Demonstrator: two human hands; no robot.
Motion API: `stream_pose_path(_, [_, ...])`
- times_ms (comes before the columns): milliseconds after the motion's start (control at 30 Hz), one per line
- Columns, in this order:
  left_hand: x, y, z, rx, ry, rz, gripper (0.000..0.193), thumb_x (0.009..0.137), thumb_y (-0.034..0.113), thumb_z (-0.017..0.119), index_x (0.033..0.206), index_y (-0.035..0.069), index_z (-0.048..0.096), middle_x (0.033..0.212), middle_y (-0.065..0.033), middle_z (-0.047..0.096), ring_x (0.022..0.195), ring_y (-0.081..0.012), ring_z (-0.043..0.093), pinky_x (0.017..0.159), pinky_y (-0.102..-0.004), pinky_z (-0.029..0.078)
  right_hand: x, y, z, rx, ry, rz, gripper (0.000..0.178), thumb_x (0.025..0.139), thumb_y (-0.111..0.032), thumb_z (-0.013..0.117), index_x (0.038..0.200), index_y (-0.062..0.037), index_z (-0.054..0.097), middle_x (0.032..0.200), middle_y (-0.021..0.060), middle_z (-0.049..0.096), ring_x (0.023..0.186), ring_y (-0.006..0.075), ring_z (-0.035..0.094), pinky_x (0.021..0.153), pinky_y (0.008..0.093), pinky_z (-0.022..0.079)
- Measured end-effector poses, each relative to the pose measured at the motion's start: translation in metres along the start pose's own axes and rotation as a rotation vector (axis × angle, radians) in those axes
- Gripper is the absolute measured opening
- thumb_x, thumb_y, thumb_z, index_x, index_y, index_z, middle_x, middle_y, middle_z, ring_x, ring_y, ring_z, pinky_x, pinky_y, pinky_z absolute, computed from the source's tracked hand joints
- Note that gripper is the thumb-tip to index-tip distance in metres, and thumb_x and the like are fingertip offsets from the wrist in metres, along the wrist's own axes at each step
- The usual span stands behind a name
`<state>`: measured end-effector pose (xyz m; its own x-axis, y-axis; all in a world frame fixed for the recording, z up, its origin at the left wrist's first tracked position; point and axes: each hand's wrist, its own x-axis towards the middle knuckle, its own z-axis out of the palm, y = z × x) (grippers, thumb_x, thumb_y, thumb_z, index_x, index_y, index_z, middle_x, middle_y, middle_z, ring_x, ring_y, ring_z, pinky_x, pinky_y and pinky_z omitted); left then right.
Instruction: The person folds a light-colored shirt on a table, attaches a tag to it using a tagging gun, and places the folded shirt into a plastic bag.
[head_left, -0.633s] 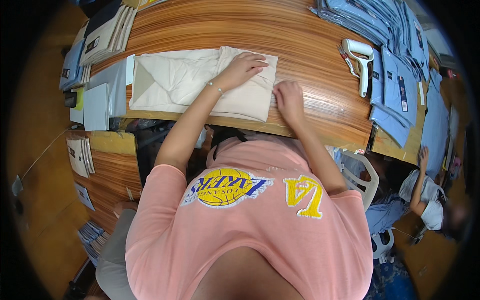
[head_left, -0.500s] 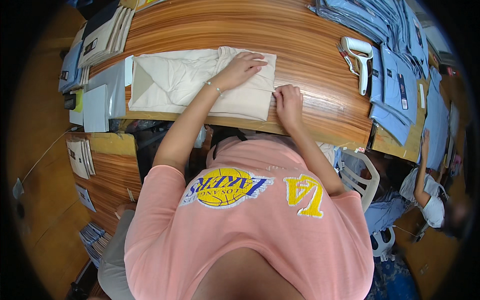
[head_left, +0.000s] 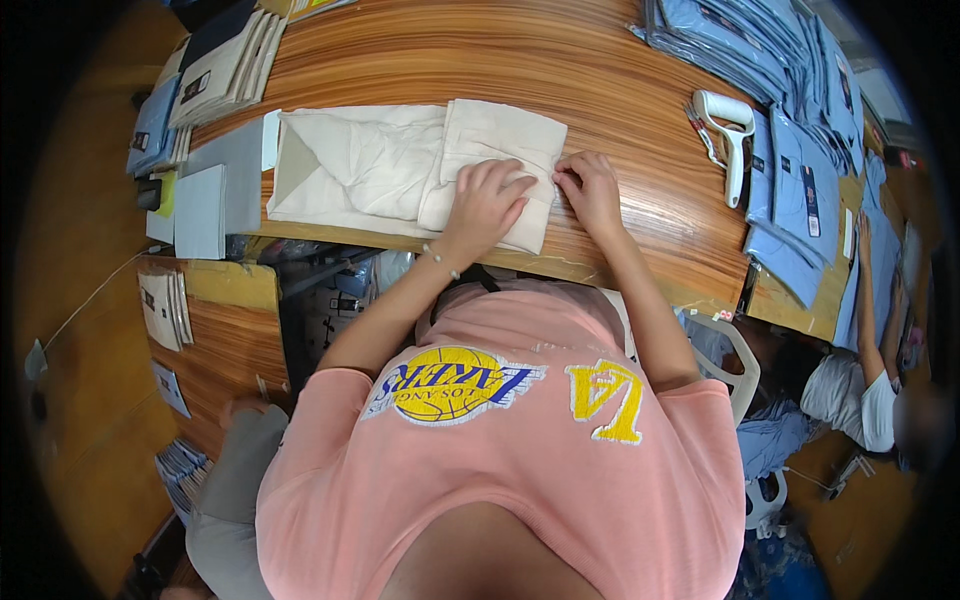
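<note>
A wood-grained bench [head_left: 450, 50] fills most of the space ahead of me. Piled at its far right are blue garments in clear bags [head_left: 730, 50]. The cream garment [head_left: 370, 150] lies folded along the near edge, its right end doubled into a thicker panel. The left hand [head_left: 490, 205] rests on that panel, fingers loosely spread, gripping nothing; the right hand [head_left: 590, 190] is curled at the panel's right edge, and whether it pinches cloth I can't tell. Farther right sit a white lint roller [head_left: 737, 150] and, just beside it, a small red-and-metal tool [head_left: 706, 137].
</note>
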<state>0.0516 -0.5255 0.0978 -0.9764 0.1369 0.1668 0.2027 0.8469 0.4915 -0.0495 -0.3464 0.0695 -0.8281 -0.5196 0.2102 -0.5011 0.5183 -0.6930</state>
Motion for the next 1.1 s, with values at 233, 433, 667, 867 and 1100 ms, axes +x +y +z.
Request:
stream_pose_path(233, [-0.03, -0.017, 0.028, 0.273, 0.128, -0.208, 0.063, 0.083, 0.039, 0.058, 0.136, 0.012, 0.038, 0.141, -0.0161, 0.031, 0.131, -0.0345, 0.025, 0.101, -0.0605, 0.018, 0.008, -0.003, -0.005, 0.034, -0.106, -0.059, 0.009, 0.077, -0.014, 0.066, 0.082, -0.0065, 0.064, 0.084, 0.0076, 0.061, 0.085, 0.0297, 0.053, 0.076, 0.0387, 0.042])
stream_pose_path(433, [-0.03, -0.016, 0.027, 0.26, 0.156, -0.194, 0.06, 0.084, 0.039, 0.056, 0.136, 0.012, 0.04, 0.14, -0.0154, 0.032, 0.13, -0.0338, 0.027, 0.102, -0.0591, 0.018, 0.006, -0.001, 0.011, -0.032, -0.051, -0.087, 0.011, 0.079, -0.015, 0.065, 0.085, -0.0058, 0.062, 0.084, 0.0085, 0.061, 0.083, 0.0281, 0.055, 0.074, 0.0374, 0.044])
stream_pose_path(667, [-0.032, -0.017, 0.026, 0.262, 0.143, -0.195, 0.059, 0.085, 0.037, 0.055, 0.136, 0.013, 0.04, 0.141, -0.0135, 0.033, 0.13, -0.0324, 0.028, 0.102, -0.0578, 0.018, 0.027, 0.018, 0.006, 0.91, -0.292, 0.356, 0.01, 0.093, -0.011, 0.052, 0.09, -0.0024, 0.056, 0.076, 0.0005, 0.057, 0.068, 0.0071, 0.052, 0.063, 0.0213, 0.043])
stream_pose_path(867, [-0.031, -0.015, 0.025, 0.25, 0.157, -0.186, 0.058, 0.085, 0.037, 0.055, 0.136, 0.013, 0.04, 0.141, -0.0133, 0.033, 0.13, -0.0318, 0.029, 0.103, -0.0574, 0.019, 0.058, 0.04, 0.005, 0.828, -0.417, 0.057, 0.009, 0.093, -0.012, 0.052, 0.089, -0.0047, 0.052, 0.075, -0.0015, 0.049, 0.071, 0.0068, 0.045, 0.065, 0.0205, 0.038])
stream_pose_path(1100, [-0.032, -0.018, 0.016, -0.001, 0.32, -0.229, 0.052, 0.084, 0.03, 0.058, 0.128, 0.007, 0.045, 0.132, -0.0151, 0.042, 0.121, -0.0334, 0.038, 0.103, -0.0494, 0.024, 0.051, 0.033, -0.002, 0.222, -0.247, -0.061, 0.013, 0.085, -0.012, 0.06, 0.092, -0.002, 0.057, 0.078, 0.0075, 0.055, 0.077, 0.021, 0.052, 0.07, 0.0293, 0.042])
